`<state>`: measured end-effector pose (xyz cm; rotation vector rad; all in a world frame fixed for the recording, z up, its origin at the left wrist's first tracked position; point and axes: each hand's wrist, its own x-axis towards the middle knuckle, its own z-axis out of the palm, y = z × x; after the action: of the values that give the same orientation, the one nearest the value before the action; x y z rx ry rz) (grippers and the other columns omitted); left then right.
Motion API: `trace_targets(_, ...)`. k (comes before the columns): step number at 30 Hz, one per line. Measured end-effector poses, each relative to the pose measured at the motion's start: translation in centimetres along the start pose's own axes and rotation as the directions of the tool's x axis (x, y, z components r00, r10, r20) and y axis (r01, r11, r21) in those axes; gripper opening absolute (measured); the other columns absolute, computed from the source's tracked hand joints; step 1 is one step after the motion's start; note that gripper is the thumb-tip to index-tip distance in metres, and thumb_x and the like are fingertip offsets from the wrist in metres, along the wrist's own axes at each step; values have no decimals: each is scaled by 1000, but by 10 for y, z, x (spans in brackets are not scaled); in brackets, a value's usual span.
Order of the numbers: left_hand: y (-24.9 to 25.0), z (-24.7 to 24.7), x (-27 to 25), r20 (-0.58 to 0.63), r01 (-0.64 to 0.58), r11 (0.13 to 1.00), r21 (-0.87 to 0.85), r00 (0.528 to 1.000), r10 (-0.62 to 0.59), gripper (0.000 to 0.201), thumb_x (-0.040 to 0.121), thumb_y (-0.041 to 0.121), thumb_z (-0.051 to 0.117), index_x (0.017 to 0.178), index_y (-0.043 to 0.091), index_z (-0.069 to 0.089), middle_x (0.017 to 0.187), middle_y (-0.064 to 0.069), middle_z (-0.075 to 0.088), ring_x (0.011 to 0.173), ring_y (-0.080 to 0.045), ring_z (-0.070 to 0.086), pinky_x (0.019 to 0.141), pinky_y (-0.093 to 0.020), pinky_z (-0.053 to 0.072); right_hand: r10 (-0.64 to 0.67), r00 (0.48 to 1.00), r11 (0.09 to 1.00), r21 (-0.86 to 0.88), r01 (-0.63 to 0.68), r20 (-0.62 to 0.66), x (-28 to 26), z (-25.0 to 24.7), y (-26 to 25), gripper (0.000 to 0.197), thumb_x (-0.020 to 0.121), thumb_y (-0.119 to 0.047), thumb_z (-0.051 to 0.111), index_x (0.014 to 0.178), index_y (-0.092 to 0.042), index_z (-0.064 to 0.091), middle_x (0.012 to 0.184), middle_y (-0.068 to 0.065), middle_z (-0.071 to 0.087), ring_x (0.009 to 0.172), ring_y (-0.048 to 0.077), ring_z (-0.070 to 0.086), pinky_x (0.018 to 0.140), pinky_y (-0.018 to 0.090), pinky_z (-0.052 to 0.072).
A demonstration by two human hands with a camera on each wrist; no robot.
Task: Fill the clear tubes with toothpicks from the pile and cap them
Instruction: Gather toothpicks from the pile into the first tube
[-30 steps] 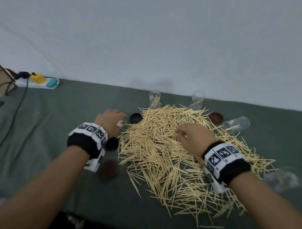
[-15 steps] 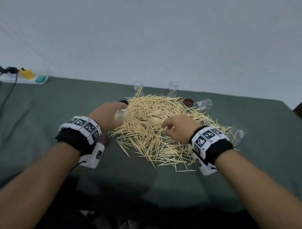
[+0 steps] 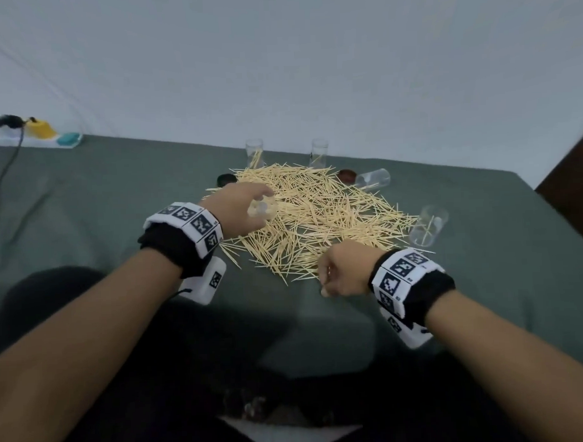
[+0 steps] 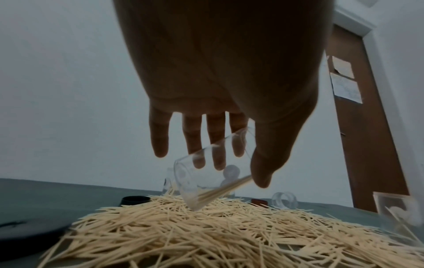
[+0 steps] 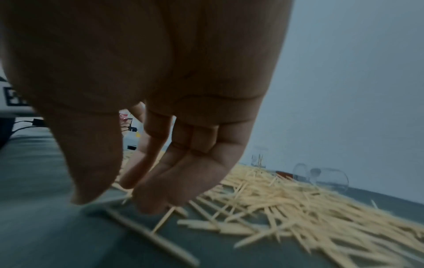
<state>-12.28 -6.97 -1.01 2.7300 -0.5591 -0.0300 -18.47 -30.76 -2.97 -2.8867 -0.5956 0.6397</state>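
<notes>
My left hand [image 3: 238, 209] holds a clear tube [image 4: 206, 174] above the left part of the toothpick pile [image 3: 316, 216]. The tube is tilted, its closed end down and nearly touching the pile, with a few toothpicks lying inside. In the left wrist view it sits between my thumb and fingers [image 4: 158, 137], which look fairly straight; the thumb presses its upper side, but I cannot tell how firmly it is clamped.

My right hand [image 3: 343, 273] is at the near edge of the pile, fingers curled down, thumb and fingertips [image 5: 146, 204] close together over loose toothpicks on the green cloth [image 3: 101, 201]. The view is blurred, so I cannot tell whether they pinch any.

Two tubes stand upright at the far edge, one left [image 3: 254, 153], one right [image 3: 318, 153], each with a few toothpicks. A third tube [image 3: 373, 179] lies on its side far right, beside a brown cap [image 3: 346, 175]. A fourth [image 3: 429, 224] sits right of the pile. A black cap [image 3: 226, 180] lies far left of the pile.
</notes>
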Motion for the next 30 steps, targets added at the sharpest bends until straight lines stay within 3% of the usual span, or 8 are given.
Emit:
trace_targets(4, -1, 8, 0, -23, -36, 999, -30, 999, 36, 48, 91, 35, 63, 136, 22, 50, 126, 2, 60, 110, -12, 55, 87, -23, 39, -25, 999, 999, 26, 25, -25, 1, 11, -3, 4, 85, -19, 70, 87, -23, 70, 74, -17, 62, 73, 0, 58, 73, 21, 44)
trace_targets(9, -8, 13, 4, -16, -57, 997, -47, 998, 56, 51, 90, 33, 64, 137, 21, 49, 127, 2, 61, 110, -12, 54, 89, -23, 37, -16, 992, 1000, 7, 17, -128, 21, 9, -7, 14, 87, -15, 66, 99, -22, 70, 88, -5, 67, 86, 14, 62, 85, 28, 51)
trace_targets(14, -24, 13, 6, -11, -39, 997, -71, 999, 38, 52, 89, 32, 64, 138, 23, 48, 127, 3, 60, 109, -11, 54, 89, -24, 39, -16, 986, 994, -111, -2, -163, 54, -2, -15, 25, 90, -19, 63, 114, -20, 66, 104, 2, 66, 103, 22, 59, 94, 32, 48)
trace_targets(17, -30, 10, 9, -2, -17, 997, -74, 1000, 17, 55, 89, 35, 65, 139, 24, 48, 128, 5, 59, 107, -10, 53, 88, -23, 38, -8, 985, 996, -92, -8, -173, 68, -11, -14, 22, 89, -21, 64, 112, -21, 67, 101, -1, 64, 101, 22, 60, 91, 33, 49)
trace_targets(22, -43, 8, 16, -22, -1, 996, -89, 1000, -1, 50, 91, 34, 63, 137, 24, 49, 125, 5, 60, 109, -11, 55, 87, -22, 40, -89, 953, 995, -64, 74, -291, 73, -23, -19, 6, 90, -26, 60, 89, -28, 66, 85, -8, 62, 83, 14, 60, 81, 38, 55)
trace_targets(26, -50, 10, 23, -27, 12, 997, -74, 1000, -14, 53, 88, 36, 67, 136, 25, 49, 125, 5, 60, 109, -11, 56, 88, -24, 41, -222, 961, 974, 2, 226, -163, 65, -11, -39, 14, 86, -36, 66, 99, -35, 68, 81, -13, 63, 78, 9, 60, 76, 30, 53)
trace_targets(28, -52, 12, 27, -19, 8, 997, -72, 1000, -10, 53, 88, 36, 67, 136, 25, 49, 125, 4, 60, 110, -11, 56, 89, -25, 42, -275, 958, 961, -31, 274, -75, 64, -2, -47, 22, 85, -38, 67, 106, -35, 67, 89, -11, 63, 84, 9, 58, 77, 28, 50)
trace_targets(30, -53, 12, 31, -12, 3, 998, -69, 1000, -3, 52, 88, 37, 66, 136, 25, 50, 125, 4, 60, 110, -13, 57, 91, -28, 45, -301, 950, 953, -60, 297, -79, 68, 3, -46, 21, 87, -31, 64, 108, -31, 68, 98, -8, 62, 89, 10, 55, 80, 29, 49)
